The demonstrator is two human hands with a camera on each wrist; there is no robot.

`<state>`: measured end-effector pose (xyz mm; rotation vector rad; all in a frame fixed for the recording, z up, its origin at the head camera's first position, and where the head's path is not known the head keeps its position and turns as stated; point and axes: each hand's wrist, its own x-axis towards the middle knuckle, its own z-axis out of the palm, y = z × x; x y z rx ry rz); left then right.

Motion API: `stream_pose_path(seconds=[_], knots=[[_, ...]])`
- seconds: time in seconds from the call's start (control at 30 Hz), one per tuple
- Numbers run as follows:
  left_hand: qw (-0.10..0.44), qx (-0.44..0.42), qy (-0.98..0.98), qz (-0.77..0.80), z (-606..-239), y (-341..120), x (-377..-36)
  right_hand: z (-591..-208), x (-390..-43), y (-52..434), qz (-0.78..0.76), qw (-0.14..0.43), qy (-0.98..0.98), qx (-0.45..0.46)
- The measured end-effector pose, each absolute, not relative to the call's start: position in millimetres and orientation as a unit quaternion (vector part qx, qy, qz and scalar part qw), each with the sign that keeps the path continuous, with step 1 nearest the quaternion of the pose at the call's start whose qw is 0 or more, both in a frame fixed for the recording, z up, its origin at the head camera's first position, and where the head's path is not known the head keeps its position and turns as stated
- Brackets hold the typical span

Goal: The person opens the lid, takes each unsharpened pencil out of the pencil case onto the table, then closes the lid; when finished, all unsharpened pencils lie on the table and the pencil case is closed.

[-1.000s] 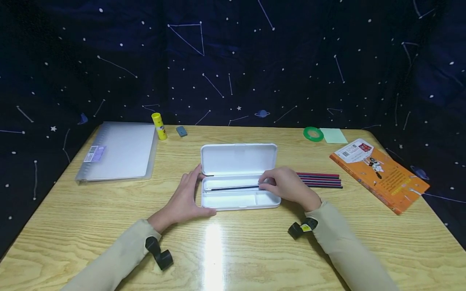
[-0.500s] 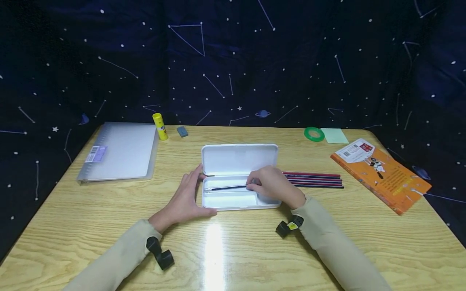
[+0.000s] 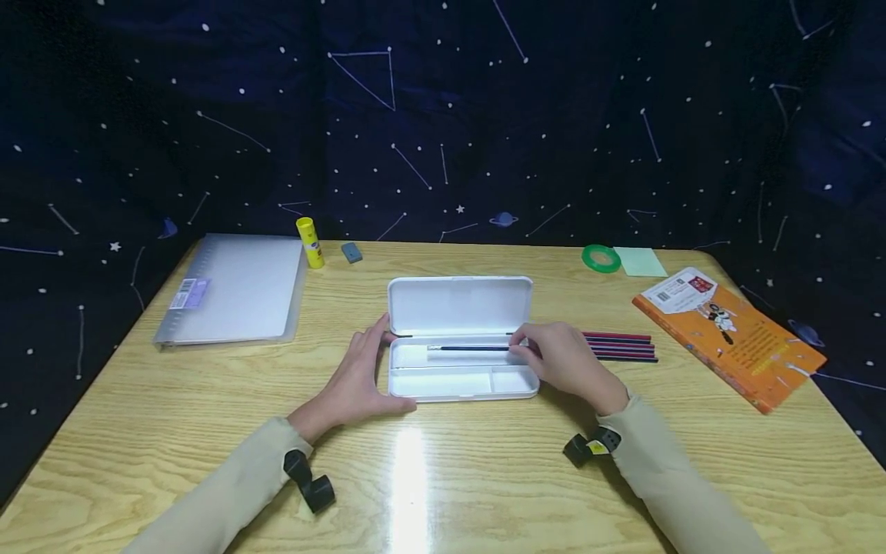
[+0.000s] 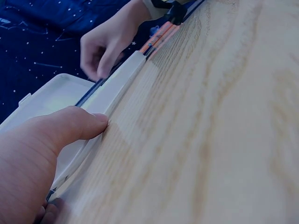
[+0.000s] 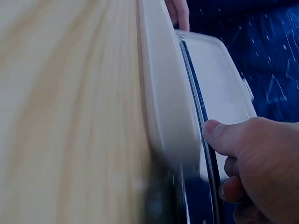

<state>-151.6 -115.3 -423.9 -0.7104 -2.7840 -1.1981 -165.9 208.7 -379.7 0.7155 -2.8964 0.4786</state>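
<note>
Pencil (image 3: 471, 348) now shifted rightward in case (image 3: 460, 382), pinched by right hand (image 3: 564, 362); left hand (image 3: 356, 377), fingers relaxed, steadies case's left end.

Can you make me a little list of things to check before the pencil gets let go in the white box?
1. Box lid open: ok. The pencil case lies open, lid tipped back.
2. Box held steady: ok. The left hand rests against its left end.
3. Pencil gripped: ok. The right hand pinches the dark pencil at its right end.
4. Pencil over the long back slot: ok, it lies along that slot.
5. Pencil flat on the slot's floor: cannot tell.
6. Other pencils out of the way: ok, they lie on the table right of the case.
</note>
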Motion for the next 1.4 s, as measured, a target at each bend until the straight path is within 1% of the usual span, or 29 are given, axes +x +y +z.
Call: stream_pose_path(seconds=[0.27,0.47,0.67,0.93,1.2,1.4], knots=[[0.017,-0.229,-0.894,-0.385,-425.5,-114.6,-152.3,-390.8,-149.9,270.0,0.173,0.105,-0.957,0.207],[0.021,-0.233,-0.892,-0.387,-425.7,-113.9,-152.2,-397.7,-134.5,308.8,0.18,0.122,-0.957,0.192],[0.018,-0.236,-0.889,-0.391,-423.6,-113.4,-151.1,-400.5,-126.6,335.9,0.178,0.133,-0.957,0.186],[0.011,-0.229,-0.89,-0.394,-422.8,-114.9,-151.2,-402.2,-130.4,343.4,0.175,0.117,-0.957,0.199],[0.013,-0.225,-0.893,-0.389,-422.4,-114.7,-151.5,-401.7,-137.4,337.9,0.171,0.123,-0.964,0.162],[0.013,-0.229,-0.893,-0.387,-422.1,-114.0,-151.1,-399.1,-141.9,331.6,0.163,0.127,-0.966,0.154]])
